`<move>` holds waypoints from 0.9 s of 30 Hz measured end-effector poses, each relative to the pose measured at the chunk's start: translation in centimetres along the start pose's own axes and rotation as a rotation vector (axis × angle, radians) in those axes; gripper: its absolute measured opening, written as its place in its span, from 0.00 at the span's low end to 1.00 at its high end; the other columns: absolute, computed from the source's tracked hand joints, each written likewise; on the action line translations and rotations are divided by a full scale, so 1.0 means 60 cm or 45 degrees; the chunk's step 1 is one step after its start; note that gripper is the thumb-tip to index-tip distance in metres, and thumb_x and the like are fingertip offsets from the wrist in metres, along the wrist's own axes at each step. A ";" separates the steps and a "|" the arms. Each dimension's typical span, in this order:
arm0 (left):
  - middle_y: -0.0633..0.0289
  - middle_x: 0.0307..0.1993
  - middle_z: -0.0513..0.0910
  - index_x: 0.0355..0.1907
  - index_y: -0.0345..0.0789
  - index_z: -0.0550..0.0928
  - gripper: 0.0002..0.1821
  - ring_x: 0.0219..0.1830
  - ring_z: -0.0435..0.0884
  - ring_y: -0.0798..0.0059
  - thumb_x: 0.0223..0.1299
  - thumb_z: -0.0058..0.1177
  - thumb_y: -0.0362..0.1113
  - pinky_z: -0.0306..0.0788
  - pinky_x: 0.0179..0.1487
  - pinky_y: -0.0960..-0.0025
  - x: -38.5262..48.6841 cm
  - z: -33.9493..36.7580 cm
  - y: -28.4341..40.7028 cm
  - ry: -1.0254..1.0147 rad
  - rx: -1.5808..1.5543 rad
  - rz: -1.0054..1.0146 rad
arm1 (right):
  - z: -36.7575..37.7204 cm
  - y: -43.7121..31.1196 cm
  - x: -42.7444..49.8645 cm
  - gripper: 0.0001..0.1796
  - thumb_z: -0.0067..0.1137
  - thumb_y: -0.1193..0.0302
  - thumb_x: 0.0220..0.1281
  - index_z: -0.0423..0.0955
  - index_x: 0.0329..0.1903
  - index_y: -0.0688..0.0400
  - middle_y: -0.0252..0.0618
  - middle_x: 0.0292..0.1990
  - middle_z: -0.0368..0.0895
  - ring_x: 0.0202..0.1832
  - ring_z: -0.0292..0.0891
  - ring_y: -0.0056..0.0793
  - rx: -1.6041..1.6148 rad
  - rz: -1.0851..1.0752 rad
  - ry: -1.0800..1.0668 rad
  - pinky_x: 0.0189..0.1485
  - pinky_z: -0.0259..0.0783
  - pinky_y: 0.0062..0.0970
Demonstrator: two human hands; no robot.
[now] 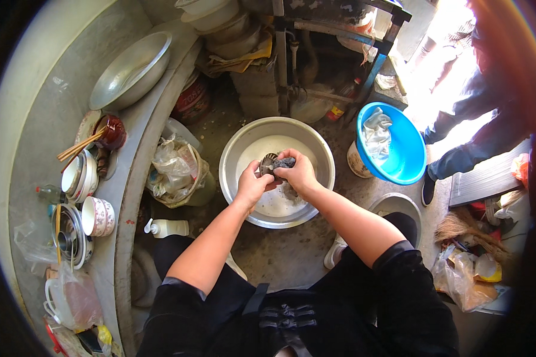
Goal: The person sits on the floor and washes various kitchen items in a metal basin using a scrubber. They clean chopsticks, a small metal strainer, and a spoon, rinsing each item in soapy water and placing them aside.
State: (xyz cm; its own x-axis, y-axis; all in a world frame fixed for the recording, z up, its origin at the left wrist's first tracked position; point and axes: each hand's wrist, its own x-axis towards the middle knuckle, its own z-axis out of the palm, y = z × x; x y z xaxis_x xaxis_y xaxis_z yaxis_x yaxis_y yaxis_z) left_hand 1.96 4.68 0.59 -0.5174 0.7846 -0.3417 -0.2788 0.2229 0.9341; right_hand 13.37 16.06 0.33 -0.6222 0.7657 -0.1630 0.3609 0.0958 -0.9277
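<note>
A wide metal basin (324, 154) stands on the floor between my feet, with shallow cloudy liquid (259, 205) in its bottom. Above it, my left hand (250, 185) grips a small round slotted part (266, 165), dark and apparently metal. My right hand (303, 173) pinches a dark grey scouring pad (284, 163) against or very close to that part's face. Fingers hide much of both things. A dark patch shows in the basin below my right hand; I cannot tell whether it is dirt or shadow.
On the left, a concrete ledge (136, 134) bears bowls (99, 216) and a large metal bowl (134, 73). A bag-lined bin (178, 169) and pump bottle (167, 227) stand below. A tilted blue basin (404, 151) holds a cloth; a person's legs (469, 147) are beyond.
</note>
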 end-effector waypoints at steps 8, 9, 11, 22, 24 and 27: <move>0.60 0.41 0.85 0.47 0.29 0.81 0.11 0.41 0.86 0.71 0.72 0.50 0.35 0.88 0.39 0.64 0.003 -0.037 0.014 -0.224 0.300 -0.053 | -0.013 -0.044 -0.015 0.16 0.68 0.77 0.48 0.79 0.43 0.53 0.45 0.37 0.81 0.46 0.77 0.48 -0.592 -0.762 -0.081 0.50 0.74 0.42; 0.60 0.41 0.85 0.46 0.29 0.81 0.11 0.40 0.86 0.70 0.72 0.50 0.35 0.88 0.39 0.63 0.005 -0.037 -0.002 -0.196 0.209 0.005 | -0.011 -0.050 -0.016 0.16 0.68 0.77 0.49 0.79 0.43 0.53 0.46 0.39 0.80 0.47 0.77 0.49 -0.588 -0.819 -0.061 0.50 0.74 0.42; 0.56 0.30 0.85 0.40 0.28 0.82 0.09 0.32 0.84 0.71 0.69 0.51 0.32 0.78 0.38 0.64 0.005 -0.030 -0.019 0.159 0.814 0.380 | -0.002 -0.056 -0.030 0.16 0.67 0.79 0.49 0.80 0.43 0.55 0.47 0.44 0.76 0.48 0.77 0.49 -0.515 -0.705 0.119 0.50 0.75 0.41; 0.46 0.34 0.86 0.43 0.28 0.83 0.09 0.37 0.86 0.54 0.65 0.51 0.28 0.76 0.45 0.58 0.000 -0.014 -0.030 0.483 0.587 0.401 | 0.043 -0.033 -0.035 0.14 0.70 0.73 0.51 0.80 0.39 0.65 0.55 0.40 0.81 0.45 0.80 0.55 -0.452 -0.412 0.055 0.52 0.75 0.44; 0.47 0.33 0.86 0.41 0.28 0.82 0.08 0.36 0.86 0.55 0.64 0.52 0.27 0.77 0.44 0.58 0.013 -0.020 -0.040 0.453 0.616 0.389 | 0.047 -0.018 -0.033 0.14 0.71 0.72 0.50 0.80 0.38 0.65 0.55 0.40 0.81 0.44 0.80 0.55 -0.468 -0.437 -0.003 0.52 0.75 0.44; 0.48 0.30 0.86 0.40 0.28 0.82 0.06 0.34 0.86 0.58 0.63 0.53 0.26 0.77 0.42 0.59 0.009 -0.026 -0.044 0.331 0.573 0.394 | 0.023 -0.028 -0.011 0.13 0.70 0.73 0.46 0.79 0.35 0.66 0.54 0.37 0.81 0.43 0.80 0.54 -0.462 -0.457 0.134 0.50 0.76 0.44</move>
State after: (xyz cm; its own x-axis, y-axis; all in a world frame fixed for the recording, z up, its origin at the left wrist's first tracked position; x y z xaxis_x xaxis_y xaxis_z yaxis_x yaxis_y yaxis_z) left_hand 1.17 3.61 -2.24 -0.7167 0.6973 -0.0084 0.2562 0.2745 0.9268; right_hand 12.19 14.52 1.56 -0.6845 0.7022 0.1959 0.3672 0.5642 -0.7395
